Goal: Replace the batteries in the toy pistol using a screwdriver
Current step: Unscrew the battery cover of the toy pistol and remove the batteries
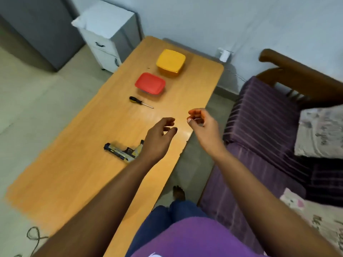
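Observation:
The toy pistol (120,152), dark blue and yellow, lies on its side on the wooden table (78,164), partly hidden behind my left wrist. A screwdriver (140,102) with a black and yellow handle lies further back, its tip pointing right. My left hand (160,136) hovers above the table just right of the pistol, fingers loosely curled and holding nothing. My right hand (201,123) hangs over the table's right edge, fingers loosely curled, nothing in it.
A red-lidded box (150,83) and a yellow-lidded box (170,61) stand at the far end of the table. A purple striped sofa (259,127) flanks the right side. A white cabinet (107,34) stands beyond the table's far left corner.

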